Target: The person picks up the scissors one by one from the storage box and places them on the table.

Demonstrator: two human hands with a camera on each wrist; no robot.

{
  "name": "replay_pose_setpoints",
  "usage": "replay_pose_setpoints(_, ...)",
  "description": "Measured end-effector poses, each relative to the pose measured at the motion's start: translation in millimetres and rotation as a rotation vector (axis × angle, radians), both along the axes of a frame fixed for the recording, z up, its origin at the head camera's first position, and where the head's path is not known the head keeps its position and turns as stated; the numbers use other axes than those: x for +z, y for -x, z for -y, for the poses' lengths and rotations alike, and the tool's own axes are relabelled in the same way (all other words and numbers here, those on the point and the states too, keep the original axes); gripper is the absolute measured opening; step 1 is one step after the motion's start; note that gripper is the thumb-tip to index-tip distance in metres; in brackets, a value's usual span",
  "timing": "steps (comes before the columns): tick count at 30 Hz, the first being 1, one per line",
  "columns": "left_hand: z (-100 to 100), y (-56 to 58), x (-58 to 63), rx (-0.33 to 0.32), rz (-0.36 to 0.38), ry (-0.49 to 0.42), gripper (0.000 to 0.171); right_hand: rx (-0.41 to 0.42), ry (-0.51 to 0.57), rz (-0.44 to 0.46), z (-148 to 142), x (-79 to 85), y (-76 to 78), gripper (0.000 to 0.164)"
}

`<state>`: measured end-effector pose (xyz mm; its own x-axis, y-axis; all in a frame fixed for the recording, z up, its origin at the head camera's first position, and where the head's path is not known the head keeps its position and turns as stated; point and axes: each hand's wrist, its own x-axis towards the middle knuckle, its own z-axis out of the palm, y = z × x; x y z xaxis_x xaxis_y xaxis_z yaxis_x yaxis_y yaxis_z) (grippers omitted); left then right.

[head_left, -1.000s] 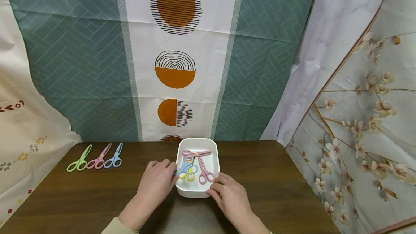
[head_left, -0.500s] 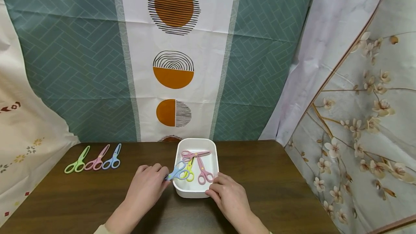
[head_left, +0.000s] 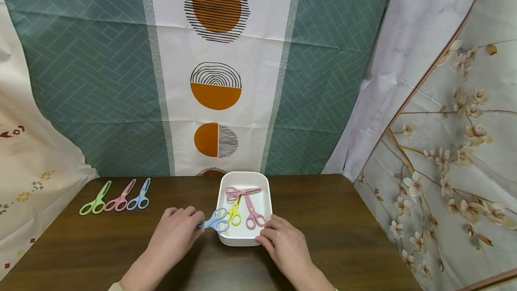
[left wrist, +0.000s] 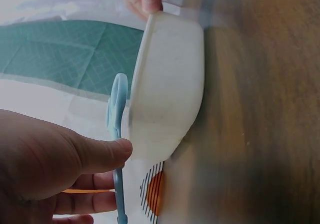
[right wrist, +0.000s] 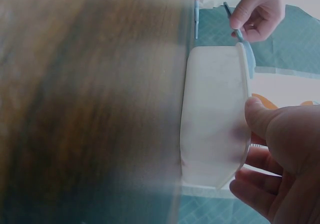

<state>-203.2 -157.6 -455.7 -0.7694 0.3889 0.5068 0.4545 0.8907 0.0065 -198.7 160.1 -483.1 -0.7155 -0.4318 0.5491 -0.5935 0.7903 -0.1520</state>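
My left hand (head_left: 176, 228) pinches blue scissors (head_left: 216, 220) by the blade end, with the finger loops pointing right over the left rim of a white bin (head_left: 242, 240). In the left wrist view the thumb presses the blue scissors (left wrist: 118, 114) against the fingers, above table level. My right hand (head_left: 284, 241) grips the bin's near right corner; the right wrist view has its thumb on the rim of the white bin (right wrist: 215, 114) and fingers along the side. Inside the bin lie yellow scissors (head_left: 234, 215), pink scissors (head_left: 253, 214) and another pink pair (head_left: 243, 192) across the top.
At the table's far left, green scissors (head_left: 97, 201), pink scissors (head_left: 121, 199) and blue scissors (head_left: 139, 196) lie in a row, blades pointing away. A patterned curtain (head_left: 97, 80) hangs behind the dark wooden table (head_left: 331, 228), with floral cloth (head_left: 452, 183) on the right.
My left hand has moved left and slightly down, carrying the blue scissors from over the bin's middle to its left rim, uncovering the yellow pair. My right hand has stayed at the bin corner.
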Motion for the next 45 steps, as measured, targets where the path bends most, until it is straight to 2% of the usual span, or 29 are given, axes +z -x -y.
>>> replay_pose_setpoints(8,13.5,3.1,-0.1,-0.012,0.033,0.005,0.039,0.002,0.003,0.01,-1.5,-2.2,-0.3,0.012)
replay_pose_setpoints(12,19.3,6.6,-2.3,-0.025,0.089,0.017,0.04,-0.008,0.003,0.013,-2.5,-3.1,-0.5,0.011)
replay_pose_setpoints(16,24.6,8.9,-4.0,-0.008,0.148,0.034,0.041,-0.008,0.003,0.021,-2.8,-3.2,-0.4,0.011)
replay_pose_setpoints(24,34.7,12.6,-8.9,0.014,0.206,0.057,0.04,-0.011,-0.002,0.029,-1.8,-2.3,0.0,0.013)
replay_pose_setpoints(33,41.2,17.5,-18.6,0.005,0.305,0.08,0.039,-0.019,-0.006,0.061,-0.5,-0.7,1.1,0.012)
replay_pose_setpoints(45,43.5,18.7,-21.7,-0.002,0.336,0.081,0.038,-0.017,-0.004,0.055,0.6,0.2,1.0,0.012)
